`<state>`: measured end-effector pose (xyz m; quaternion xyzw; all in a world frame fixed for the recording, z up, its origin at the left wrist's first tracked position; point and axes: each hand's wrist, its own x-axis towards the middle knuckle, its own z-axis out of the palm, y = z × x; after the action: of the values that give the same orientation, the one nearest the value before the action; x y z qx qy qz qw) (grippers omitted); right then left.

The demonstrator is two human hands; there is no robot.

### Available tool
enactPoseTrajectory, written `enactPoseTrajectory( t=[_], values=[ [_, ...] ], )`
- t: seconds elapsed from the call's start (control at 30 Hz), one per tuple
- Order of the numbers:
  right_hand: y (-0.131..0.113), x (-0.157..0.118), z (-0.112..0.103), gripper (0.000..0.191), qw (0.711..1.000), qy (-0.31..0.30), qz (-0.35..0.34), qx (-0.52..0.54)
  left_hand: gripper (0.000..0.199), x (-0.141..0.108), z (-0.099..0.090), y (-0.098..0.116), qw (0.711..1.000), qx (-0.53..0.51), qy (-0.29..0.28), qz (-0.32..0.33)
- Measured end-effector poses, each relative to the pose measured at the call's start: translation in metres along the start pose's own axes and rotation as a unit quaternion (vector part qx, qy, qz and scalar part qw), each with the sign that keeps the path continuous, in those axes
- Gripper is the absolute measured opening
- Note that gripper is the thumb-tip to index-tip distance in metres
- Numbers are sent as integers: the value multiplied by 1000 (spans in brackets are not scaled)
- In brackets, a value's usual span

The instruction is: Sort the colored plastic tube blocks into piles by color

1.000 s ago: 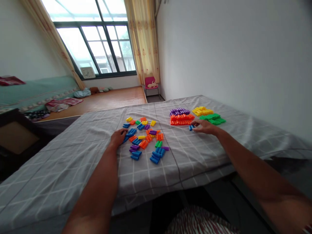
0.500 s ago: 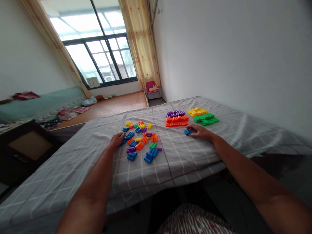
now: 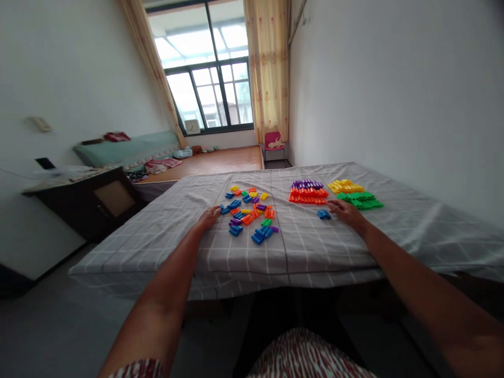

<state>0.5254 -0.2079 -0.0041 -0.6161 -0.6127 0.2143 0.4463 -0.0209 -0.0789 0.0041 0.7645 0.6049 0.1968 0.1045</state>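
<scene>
On the far left, a dark cabinet [image 3: 79,210] stands by the grey cloth [image 3: 145,239]. The left hand [image 3: 208,216] lies on the cloth, with its fingertips at the edge of the mixed bits [image 3: 255,211]. They are close to a blue bit [image 3: 224,210], but I can't tell if they pinch it. The mixed bits lie every which way, and some are on top of others, so the low ones look harder to grab.

Next come the purple bits [image 3: 307,184], just behind the orange bits [image 3: 308,196]. In front, two or so blue bits [image 3: 324,214] sit flat on the cloth, so they make a small bunch away from the mix. The right hand [image 3: 348,214] is right beside them, its finger and thumb a little spread, pinching nothing I can see. The yellow bits [image 3: 345,186] and green bits [image 3: 360,200] are behind that hand, near the white wall [image 3: 413,105]. The orange bits sit close behind the small blue bunch, so there is little room there.
</scene>
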Motion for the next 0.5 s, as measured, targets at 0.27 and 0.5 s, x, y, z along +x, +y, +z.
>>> enactPoseTrajectory(
  t=[0.27,0.5],
  values=[
    [9,3,0,57,1000,6,17,-3,44,50,-2,-3,998,-8,54,36],
    [10,7,9,62,992,69,91,46,42,143,7,14,998,-38,5,55]
  ],
)
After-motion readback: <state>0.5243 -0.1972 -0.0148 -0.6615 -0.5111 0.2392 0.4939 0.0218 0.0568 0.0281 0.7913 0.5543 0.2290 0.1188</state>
